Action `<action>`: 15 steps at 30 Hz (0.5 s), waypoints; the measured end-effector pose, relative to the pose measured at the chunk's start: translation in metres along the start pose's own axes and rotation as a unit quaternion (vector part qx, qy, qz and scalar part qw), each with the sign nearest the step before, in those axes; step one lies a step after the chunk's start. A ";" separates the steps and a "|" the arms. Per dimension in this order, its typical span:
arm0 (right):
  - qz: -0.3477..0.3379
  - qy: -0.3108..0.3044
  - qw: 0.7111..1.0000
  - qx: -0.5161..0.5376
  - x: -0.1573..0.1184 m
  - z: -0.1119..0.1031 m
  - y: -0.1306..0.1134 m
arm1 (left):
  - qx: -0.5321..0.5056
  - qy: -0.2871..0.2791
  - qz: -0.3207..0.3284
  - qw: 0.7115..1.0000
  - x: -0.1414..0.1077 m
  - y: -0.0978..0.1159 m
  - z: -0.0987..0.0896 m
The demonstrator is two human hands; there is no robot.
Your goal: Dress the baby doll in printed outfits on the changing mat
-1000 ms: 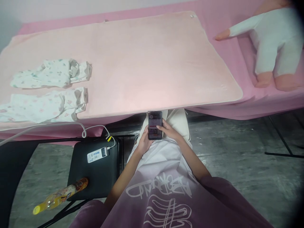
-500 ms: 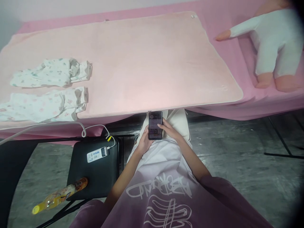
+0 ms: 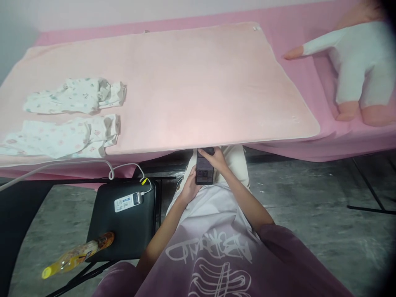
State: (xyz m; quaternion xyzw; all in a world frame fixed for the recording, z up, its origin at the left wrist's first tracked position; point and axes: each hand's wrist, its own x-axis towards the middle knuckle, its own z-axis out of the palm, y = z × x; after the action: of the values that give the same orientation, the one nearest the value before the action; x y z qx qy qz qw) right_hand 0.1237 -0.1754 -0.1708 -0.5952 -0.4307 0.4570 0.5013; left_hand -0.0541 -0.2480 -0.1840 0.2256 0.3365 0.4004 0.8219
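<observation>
1 phone [image 3: 204, 175], likely light, stiff, slick and fragile, best held by its edges, lies over the lap [image 3: 237, 163], grasped by the left hand [image 3: 190, 189], the right hand [image 3: 219, 160] over its screen, grip unclear, amid 2 clothing bundles [image 3: 77, 97], 1 cabled device [image 3: 128, 202], 1 bottle [image 3: 77, 254] and 1 doll [image 3: 352, 66]

Both forearms angle inward, left hand [image 3: 191, 188] curled, right hand [image 3: 219, 159] higher with its thumb extended.

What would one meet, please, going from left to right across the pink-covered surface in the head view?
White clothes with green print → pale pink mat → doll in white.
</observation>
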 end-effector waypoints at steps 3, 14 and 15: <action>0.000 0.019 1.000 -0.005 0.000 0.003 -0.001 | 0.003 -0.002 0.004 1.000 0.000 0.000 0.000; -0.002 0.001 0.999 0.035 -0.001 0.000 0.000 | 0.000 0.005 -0.006 1.000 -0.001 0.000 0.000; -0.002 0.001 0.999 0.035 -0.001 0.000 0.000 | 0.000 0.006 -0.006 1.000 0.000 0.000 0.000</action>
State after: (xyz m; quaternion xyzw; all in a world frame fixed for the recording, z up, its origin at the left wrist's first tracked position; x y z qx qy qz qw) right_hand 0.1237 -0.1767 -0.1709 -0.5769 -0.4149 0.4702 0.5234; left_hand -0.0547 -0.2482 -0.1839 0.2214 0.3428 0.3972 0.8220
